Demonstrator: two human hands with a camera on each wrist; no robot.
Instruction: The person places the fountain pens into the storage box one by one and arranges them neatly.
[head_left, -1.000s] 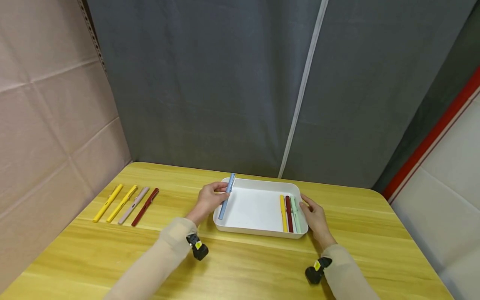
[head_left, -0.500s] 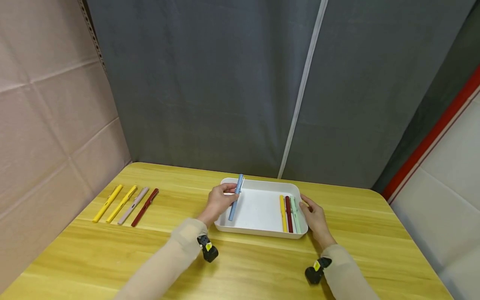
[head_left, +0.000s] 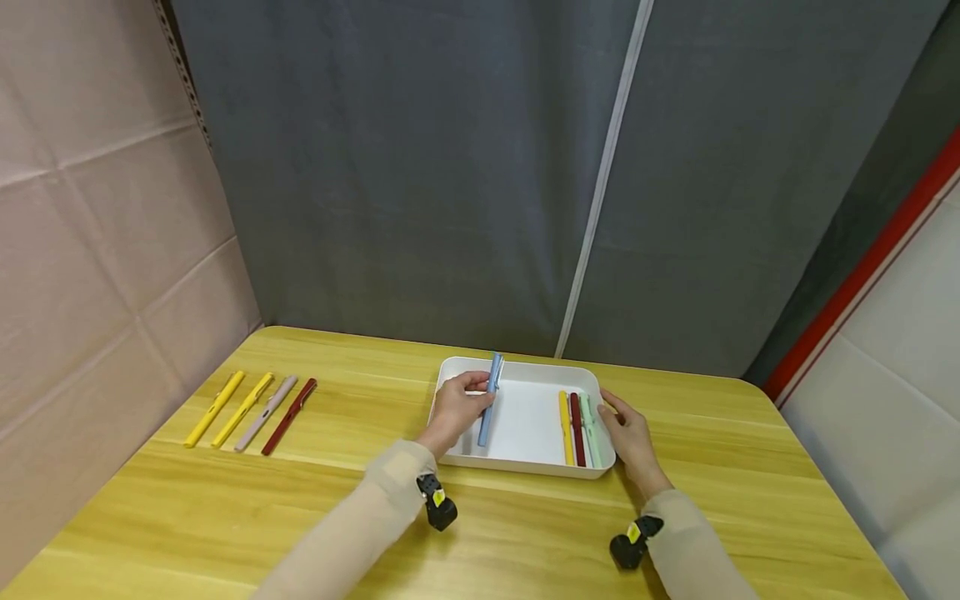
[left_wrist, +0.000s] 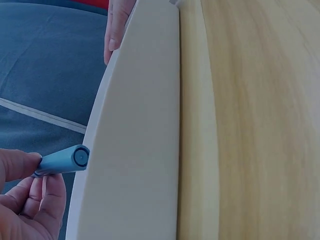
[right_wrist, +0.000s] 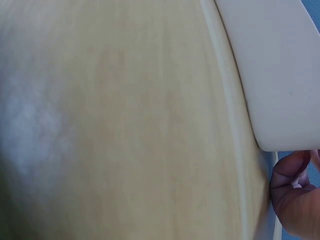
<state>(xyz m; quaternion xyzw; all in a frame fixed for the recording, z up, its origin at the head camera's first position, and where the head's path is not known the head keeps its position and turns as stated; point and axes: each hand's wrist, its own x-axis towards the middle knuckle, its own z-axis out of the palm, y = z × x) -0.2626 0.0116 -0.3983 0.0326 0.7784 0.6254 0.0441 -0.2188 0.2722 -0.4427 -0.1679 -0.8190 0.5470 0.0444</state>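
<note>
My left hand pinches a light blue pen between thumb and fingers, tilted over the left half of a white tray. In the left wrist view one round end of the blue pen points toward the tray's wall. My right hand holds the tray's right end, thumb and fingers at the rim. Inside, along the right side, a yellow pen, a dark red pen and a mint green pen lie side by side. In the right wrist view the right hand's fingers look bent by the tray corner.
On the wooden table, left of the tray, lie two yellow pens, one leftmost, the other beside it, then a greyish lilac pen and a dark red pen. A grey curtain hangs behind the table.
My left hand has moved right with the blue pen, from the tray's left edge to farther over its inside. The right hand and the other pens stay put.
</note>
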